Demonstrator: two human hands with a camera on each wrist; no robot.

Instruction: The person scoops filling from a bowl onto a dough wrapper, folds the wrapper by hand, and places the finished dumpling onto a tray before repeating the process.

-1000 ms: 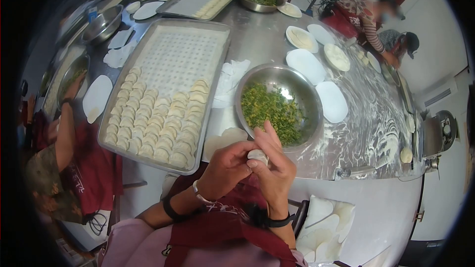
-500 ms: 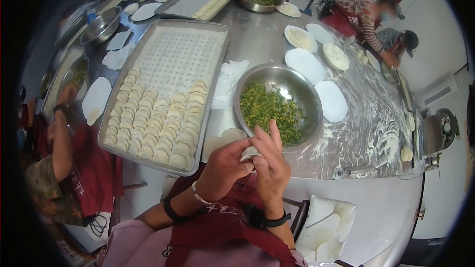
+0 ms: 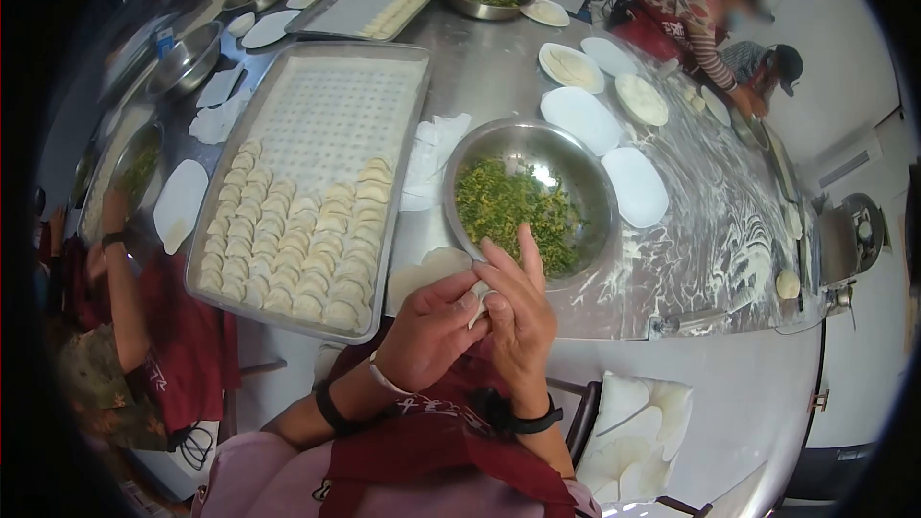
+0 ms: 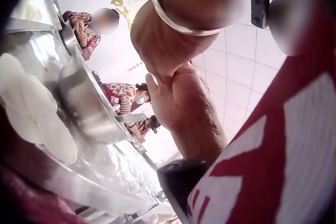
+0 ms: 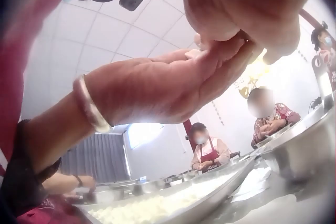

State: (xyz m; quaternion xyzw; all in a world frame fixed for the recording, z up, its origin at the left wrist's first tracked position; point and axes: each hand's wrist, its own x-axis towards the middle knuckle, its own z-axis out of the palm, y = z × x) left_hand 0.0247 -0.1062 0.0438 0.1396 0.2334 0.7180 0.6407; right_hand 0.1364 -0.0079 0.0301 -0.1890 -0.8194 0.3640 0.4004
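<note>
A dumpling (image 3: 481,301) of pale dough, partly hidden by fingers, is pinched between my two hands over the table's near edge. My left hand (image 3: 432,324), with a bangle at its wrist, grips it from the left, thumb and fingers bent onto the dough. From the other side my right hand (image 3: 523,321) pinches it with the thumb, while some of its fingers point up toward the bowl. Just beyond stands a steel bowl (image 3: 600,245) of chopped green and yellow filling (image 3: 513,211). Round dough wrappers (image 3: 417,278) lie beside my left hand.
Left of the bowl a large metal tray (image 3: 411,96) bears rows of folded dumplings (image 3: 312,254). White plates (image 3: 635,187) and flour streaks (image 3: 739,221) cover the right side. Another person's arm (image 3: 125,297) reaches into a bowl at the left. A patterned cushion (image 3: 638,436) sits below the table edge.
My fingers have shifted along the dumpling, and less of its dough shows than before. The head view has swung slightly. At the left, the other person's hand has moved by the bowl.
</note>
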